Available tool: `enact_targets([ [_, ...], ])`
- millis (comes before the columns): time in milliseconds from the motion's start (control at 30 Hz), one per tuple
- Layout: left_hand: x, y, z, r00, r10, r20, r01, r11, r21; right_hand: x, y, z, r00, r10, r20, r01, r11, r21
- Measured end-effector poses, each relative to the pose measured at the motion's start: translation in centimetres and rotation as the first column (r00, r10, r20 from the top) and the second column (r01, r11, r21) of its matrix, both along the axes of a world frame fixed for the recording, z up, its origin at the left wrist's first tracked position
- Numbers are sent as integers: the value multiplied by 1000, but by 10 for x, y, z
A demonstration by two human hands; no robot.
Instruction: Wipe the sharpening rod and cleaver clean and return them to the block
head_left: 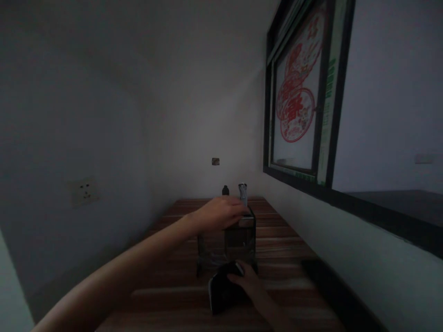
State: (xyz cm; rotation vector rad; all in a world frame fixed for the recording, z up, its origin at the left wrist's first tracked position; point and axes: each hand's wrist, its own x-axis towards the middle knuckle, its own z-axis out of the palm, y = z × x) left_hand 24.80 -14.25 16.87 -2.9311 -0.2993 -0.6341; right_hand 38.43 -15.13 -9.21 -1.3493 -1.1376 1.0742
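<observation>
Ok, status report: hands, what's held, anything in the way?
Left hand at top of the box, contact unclear. Right hand holding a dark object. Left hand partly blocks view of the box.

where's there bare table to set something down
Bare table: right of the box, toward the wall; also left of the dark object, below the left forearm. Crowded: the middle, with box, dark object, left hand and right hand.
</observation>
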Motion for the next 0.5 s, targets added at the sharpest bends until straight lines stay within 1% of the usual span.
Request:
enact_targets([
  [67, 23, 15, 3, 995, -52, -81, 65, 984, 165, 1, 1, -1, 1000, -4, -5, 4, 1000, 9],
  [133, 43, 31, 2, 984, -60, -170, 112, 941, 320, 1, 0, -2, 1000, 13, -18, -12, 1000, 25],
  [200, 60, 45, 0, 971, -35, -236, 146, 871, 469, 0, -1, -2, 999, 34, -31, -33, 999, 38],
  [267, 74, 58, -2, 958, 39, -285, 145, 791, 595, 0, 0, -3, 998, 51, -43, -49, 998, 50],
  [333, 86, 69, -5, 938, 134, -319, 127, 724, 678, -1, 1, -3, 997, 69, -43, -67, 996, 61],
  [367, 92, 73, -7, 927, 179, -329, 113, 703, 702, -1, 2, -4, 997, 74, -36, -72, 996, 62],
  [433, 101, 79, -11, 901, 273, -338, 60, 693, 719, -2, 4, -5, 997, 73, -10, -73, 996, 52],
  [500, 110, 84, -17, 863, 377, -337, -32, 705, 708, -2, 5, -6, 998, 67, 12, -67, 997, 46],
])
